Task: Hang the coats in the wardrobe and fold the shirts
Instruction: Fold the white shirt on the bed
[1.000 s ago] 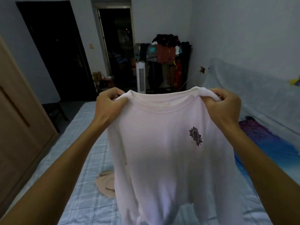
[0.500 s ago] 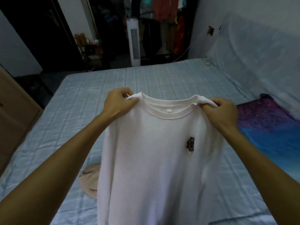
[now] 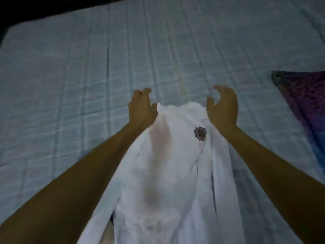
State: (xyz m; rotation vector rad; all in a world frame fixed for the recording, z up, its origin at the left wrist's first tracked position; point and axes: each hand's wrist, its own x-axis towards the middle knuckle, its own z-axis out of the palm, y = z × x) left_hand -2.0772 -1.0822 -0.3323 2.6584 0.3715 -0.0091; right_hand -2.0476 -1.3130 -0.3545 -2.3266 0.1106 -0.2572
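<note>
Frankly, much is blurred: the white shirt [image 3: 168,173] is bunched into long folds between the two forearms, its collar and sleeves cannot be picked out, and its near end runs off the bottom edge. Whether it lies flat on the bed [image 3: 70,71] or hangs just above it cannot be told. A small dark flower emblem [image 3: 200,133] shows on its far right part. Under its near left corner a pale tan scrap [image 3: 106,234] peeks out (too dim to name). The left hand [image 3: 142,108] reaches forward, palm down, fingers loosely curled around nothing, the shirt's far edge touching it at the thumb. The right hand [image 3: 223,108] is spread like a claw, thumb and fingers apart, gripping nothing, just right of the shirt's far edge. A purple-blue cloth [image 3: 302,103] lies at the right, cut by the frame.
</note>
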